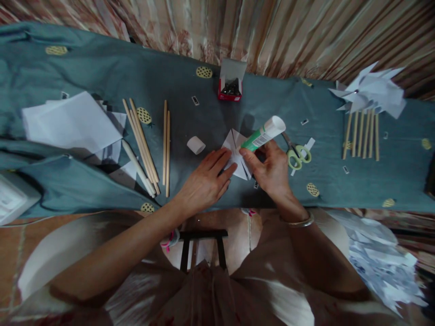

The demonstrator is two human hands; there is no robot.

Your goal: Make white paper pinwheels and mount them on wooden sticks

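Note:
A white folded paper pinwheel (235, 144) lies on the teal cloth (190, 59) in front of me. My left hand (206, 179) rests flat on its left side, fingers stretched out and pressing the paper down. My right hand (270, 168) grips a green and white glue stick (264, 134), tip down on the pinwheel's centre. The glue stick's white cap (196, 145) lies just left of the paper.
Wooden sticks (142, 144) and white paper sheets (73, 121) lie at left. A red box of pins (230, 87) stands behind. Green-handled scissors (296, 153) lie at right. Finished pinwheels on sticks (369, 104) lie far right. Paper scraps (384, 253) cover the floor.

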